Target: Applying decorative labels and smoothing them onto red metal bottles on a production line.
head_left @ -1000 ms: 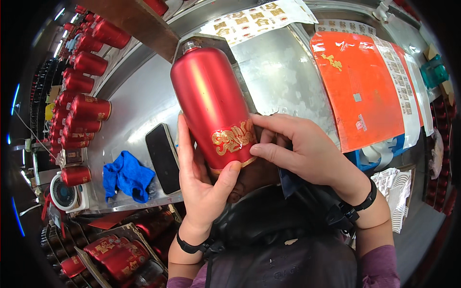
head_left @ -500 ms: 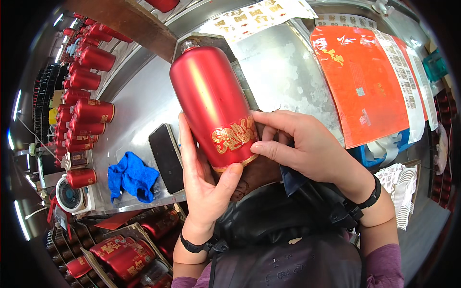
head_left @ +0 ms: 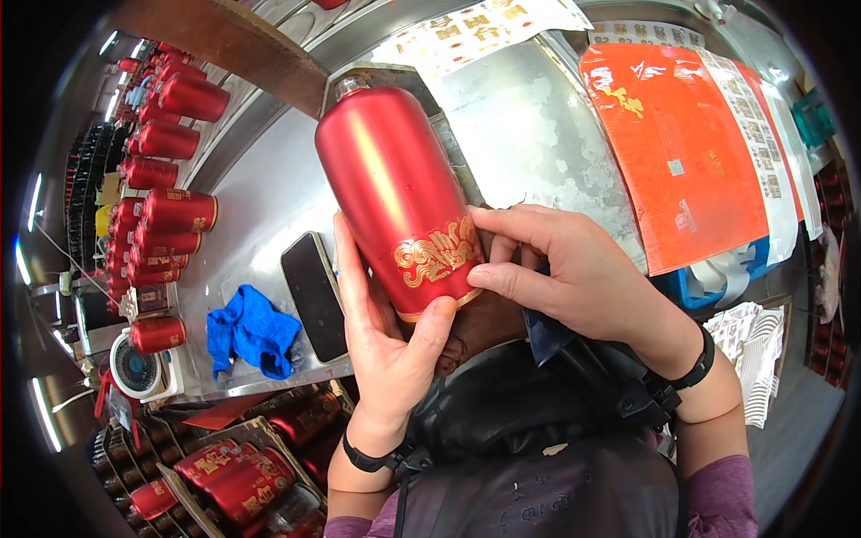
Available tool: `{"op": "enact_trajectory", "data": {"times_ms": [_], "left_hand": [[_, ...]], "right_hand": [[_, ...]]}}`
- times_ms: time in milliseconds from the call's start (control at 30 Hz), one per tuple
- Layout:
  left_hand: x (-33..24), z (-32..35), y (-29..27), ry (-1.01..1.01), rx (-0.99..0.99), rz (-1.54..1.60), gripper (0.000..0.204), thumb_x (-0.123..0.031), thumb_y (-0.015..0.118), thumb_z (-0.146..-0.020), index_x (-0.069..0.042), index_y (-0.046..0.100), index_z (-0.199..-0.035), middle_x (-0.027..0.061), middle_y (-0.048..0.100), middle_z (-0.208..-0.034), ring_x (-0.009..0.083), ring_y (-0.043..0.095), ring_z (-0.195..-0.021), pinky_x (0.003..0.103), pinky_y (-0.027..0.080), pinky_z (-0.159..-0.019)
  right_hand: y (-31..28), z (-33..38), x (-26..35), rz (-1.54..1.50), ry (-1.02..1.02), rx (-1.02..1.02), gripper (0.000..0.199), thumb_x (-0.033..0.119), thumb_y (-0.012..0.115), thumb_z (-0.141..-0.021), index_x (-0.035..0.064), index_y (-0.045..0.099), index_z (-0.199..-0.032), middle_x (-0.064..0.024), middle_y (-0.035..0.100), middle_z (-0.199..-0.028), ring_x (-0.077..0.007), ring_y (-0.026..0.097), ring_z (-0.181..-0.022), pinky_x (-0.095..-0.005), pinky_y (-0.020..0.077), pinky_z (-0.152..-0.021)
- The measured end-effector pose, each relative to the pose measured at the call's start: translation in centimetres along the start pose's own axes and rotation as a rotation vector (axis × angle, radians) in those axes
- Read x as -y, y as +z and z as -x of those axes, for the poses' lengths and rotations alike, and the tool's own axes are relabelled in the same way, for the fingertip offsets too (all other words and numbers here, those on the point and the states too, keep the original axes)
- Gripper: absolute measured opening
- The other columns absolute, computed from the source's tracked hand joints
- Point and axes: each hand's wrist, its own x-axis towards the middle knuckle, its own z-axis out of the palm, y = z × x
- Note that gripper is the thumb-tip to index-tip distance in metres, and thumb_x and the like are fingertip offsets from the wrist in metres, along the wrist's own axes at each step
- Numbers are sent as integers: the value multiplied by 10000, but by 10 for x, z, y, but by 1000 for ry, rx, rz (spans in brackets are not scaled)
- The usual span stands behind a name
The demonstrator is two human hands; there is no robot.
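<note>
A large glossy red bottle with a gold swirl pattern near its base lies tilted before me, its clear neck pointing away. My left hand is wrapped round the base end from the left, thumb across the bottom edge. At the base's right side, my right hand presses thumb and forefinger against the gold pattern; its other fingers are curled in. Beneath the bottle's far end is a dark-edged metal rest, mostly hidden by it. A black phone lies just left of my left hand.
On the metal table lies a blue cloth. Sheets of gold stickers lie at the back, an orange-red sheet at right over a blue basket. Red bottles line the left; a crate of bottles stands lower left.
My hands keep the same grip on the bottle. The view has shifted slightly, so the surroundings at left appear a little further right.
</note>
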Motion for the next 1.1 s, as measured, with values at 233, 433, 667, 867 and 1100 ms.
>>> {"op": "enact_trajectory", "data": {"times_ms": [233,433,667,867,1100], "left_hand": [[-7,-1,4,-19,42,68,1033,18,700,-818,-34,9,-1585,142,305,-1538,226,403,-1370,375,378,-1113],[-7,-3,7,-23,8,9,1078,35,720,-785,-38,0,-1584,142,307,-1537,225,407,-1367,374,399,-1100],[-11,-4,0,-42,81,138,1052,31,675,-799,-47,-18,-1587,151,270,-1562,244,387,-1392,393,366,-1127],[-8,-4,1,-18,72,39,1038,40,661,-805,-48,-16,-1587,152,264,-1567,245,384,-1395,395,363,-1131],[-10,-7,6,-41,49,4,1095,-8,729,-792,-57,-23,-1588,143,257,-1567,238,368,-1403,388,353,-1137]], "right_hand": [[-4,0,3,-18,19,12,426,254,691,-899,-51,640,-1191,-110,650,-740,-231,603,-652,-347,477,-621],[-6,0,4,-10,12,6,414,250,693,-896,-46,646,-1182,-107,646,-729,-232,603,-649,-347,475,-620],[-8,-1,4,-11,8,8,390,248,695,-889,-34,657,-1157,-105,644,-724,-248,604,-663,-357,477,-629],[-10,-2,8,-1,5,25,342,240,690,-890,-29,664,-1099,-112,642,-723,-264,606,-672,-369,477,-643],[-9,-4,3,0,-26,-1,346,250,697,-889,-30,666,-1090,-111,644,-724,-257,600,-663,-365,473,-637]]}}
